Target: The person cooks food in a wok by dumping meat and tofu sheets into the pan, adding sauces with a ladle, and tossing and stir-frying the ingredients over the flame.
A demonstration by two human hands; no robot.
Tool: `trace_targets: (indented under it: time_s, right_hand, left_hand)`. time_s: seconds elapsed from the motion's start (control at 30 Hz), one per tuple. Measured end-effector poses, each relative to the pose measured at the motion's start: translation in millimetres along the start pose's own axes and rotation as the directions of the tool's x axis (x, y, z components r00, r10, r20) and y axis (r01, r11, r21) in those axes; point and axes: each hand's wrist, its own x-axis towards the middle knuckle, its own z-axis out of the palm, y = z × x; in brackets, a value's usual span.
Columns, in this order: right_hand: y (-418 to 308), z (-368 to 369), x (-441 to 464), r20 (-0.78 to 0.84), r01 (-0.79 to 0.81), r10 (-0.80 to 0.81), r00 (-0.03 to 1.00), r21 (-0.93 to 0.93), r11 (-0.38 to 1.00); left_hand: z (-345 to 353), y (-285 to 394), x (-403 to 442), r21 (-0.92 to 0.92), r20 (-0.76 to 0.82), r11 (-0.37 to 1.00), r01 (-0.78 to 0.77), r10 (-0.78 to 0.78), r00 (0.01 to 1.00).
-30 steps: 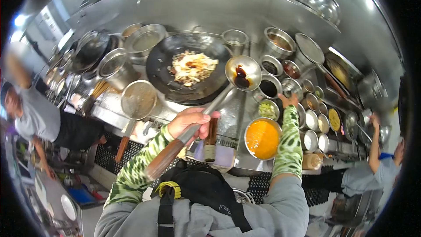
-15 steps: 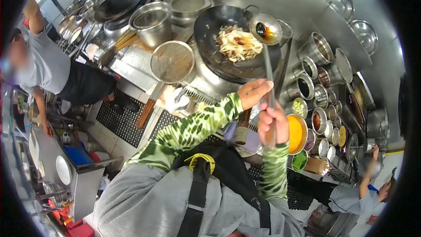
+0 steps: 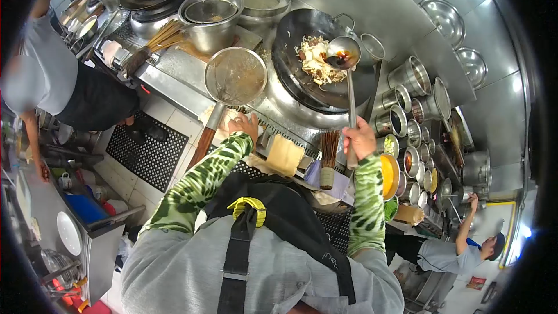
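Observation:
My right hand [image 3: 359, 138] is closed around the handle of a ladle [image 3: 351, 96]. The ladle's bowl, with dark brown sauce in it, is over the right side of a black wok [image 3: 290, 70]. Shredded food with pale strips and some brown sauce [image 3: 317, 61] lies in the wok. My left hand [image 3: 244, 126] rests at a whitish cloth [image 3: 222, 131] on the stove's front edge, fingers apart and bent over it. Just left of this hand is the wooden handle [image 3: 203, 145] of a round mesh strainer [image 3: 236, 77].
A bamboo wok brush [image 3: 328, 160] and a folded tan cloth [image 3: 285, 156] lie at the front edge. Seasoning pots and a bowl of orange liquid [image 3: 388, 175] stand right. Steel pots [image 3: 209, 29] stand behind left. One person [image 3: 46, 75] is at left, another [image 3: 447, 256] at right.
My left hand has left the ladle's handle and moved left and down to the cloth by the strainer. The ladle's bowl has moved lower over the food, and the camera view has shifted.

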Motion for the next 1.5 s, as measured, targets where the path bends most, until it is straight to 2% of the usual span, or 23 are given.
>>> trace_targets:
  time_s: [0.07,0.13,0.2,0.27,0.3,0.33,0.4,0.47,0.57,0.67,0.7,0.8,0.9,0.97,1.07,1.13,1.17,1.23,1.33,1.37,1.43,1.47,1.5]
  right_hand:
    - [9,9,7,-0.064,0.055,-0.057,0.996,-0.043,0.998]
    - [9,14,12,-0.102,0.079,-0.082,0.991,-0.030,0.996]
    - [7,10,19,-0.115,0.053,-0.057,0.992,-0.038,0.998]
    - [2,4,26,-0.168,0.023,-0.038,0.985,-0.095,0.995]
    - [5,1,31,-0.208,0.045,-0.069,0.976,-0.119,0.992]
    - [23,-16,51,-0.278,0.067,-0.152,0.949,-0.293,0.954]
    - [9,-11,52,-0.354,-0.020,-0.195,0.915,-0.521,0.853]
    - [52,-28,78,-0.282,0.018,-0.452,0.846,-0.833,0.553]
    - [38,5,57,-0.304,-0.144,-0.302,0.903,-0.879,0.455]
    - [-10,38,0,-0.244,0.059,-0.279,0.929,-0.647,0.761]
    - [18,23,18,-0.213,0.176,-0.438,0.873,-0.701,0.691]
    - [36,-8,44,-0.250,0.047,-0.512,0.822,-0.866,0.498]
    - [58,-46,101,-0.242,0.079,-0.395,0.886,-0.762,0.643]
    - [55,-44,117,-0.157,0.139,-0.416,0.896,-0.789,0.598]
    - [15,-4,75,0.012,0.233,-0.378,0.926,-0.806,0.544]
    - [19,-11,55,0.136,0.261,-0.336,0.932,-0.895,0.361]
    - [18,-22,38,0.153,0.263,-0.317,0.936,-0.902,0.342]
    - [10,-48,3,0.182,0.263,-0.269,0.946,-0.915,0.307]
    - [21,-53,-29,0.015,0.118,-0.344,0.939,-0.952,0.283]
    - [23,-50,-37,-0.024,0.099,-0.370,0.929,-0.946,0.310]
    - [25,-60,-68,0.060,0.296,-0.485,0.872,-0.854,0.427]
    - [-1,-64,-101,0.117,0.386,-0.447,0.887,-0.717,0.580]
    - [-30,-70,-138,0.089,0.255,-0.290,0.953,-0.754,0.605]
  left_hand:
    - [-15,-6,2,0.003,0.007,0.999,0.032,-0.032,0.999]
    - [-34,-20,11,-0.248,0.164,0.964,0.090,-0.050,0.985]
    - [-41,-43,14,-0.637,0.066,0.771,0.006,0.047,0.997]
    - [-42,-54,13,-0.983,-0.093,0.135,-0.123,0.208,0.974]
    - [-25,-49,21,-0.894,-0.110,-0.441,0.081,0.390,0.914]
    - [-30,-46,17,-0.726,-0.300,-0.678,0.115,0.464,0.834]
    - [-58,-36,3,-0.630,-0.263,-0.732,0.262,0.517,0.814]
    - [-70,-24,7,-0.686,-0.145,-0.650,0.326,0.562,0.815]
    - [-78,0,21,-0.716,-0.089,-0.600,0.357,0.586,0.806]
    - [-99,29,33,-0.703,0.049,-0.602,0.379,0.490,0.871]
    - [-105,37,37,-0.718,0.060,-0.592,0.366,0.472,0.880]
    - [-116,64,51,-0.757,0.141,-0.540,0.368,0.415,0.899]
    - [-123,79,56,-0.786,0.176,-0.481,0.388,0.427,0.887]
    - [-120,85,62,-0.824,0.194,-0.419,0.380,0.422,0.886]
    - [-117,89,68,-0.775,0.226,-0.448,0.446,0.462,0.858]
    - [-120,93,71,-0.756,0.230,-0.468,0.458,0.465,0.855]
    - [-121,95,76,-0.740,0.251,-0.466,0.485,0.478,0.842]
    - [-122,102,87,-0.733,0.304,-0.454,0.507,0.447,0.841]
    - [-103,118,117,-0.748,0.387,-0.424,0.511,0.347,0.854]
    - [-89,124,127,-0.733,0.378,-0.468,0.494,0.324,0.867]
    - [-102,122,92,-0.729,0.357,-0.537,0.425,0.231,0.905]
    - [-95,120,89,-0.707,0.380,-0.513,0.487,0.306,0.873]
    - [-104,110,68,-0.706,0.361,-0.498,0.504,0.359,0.860]
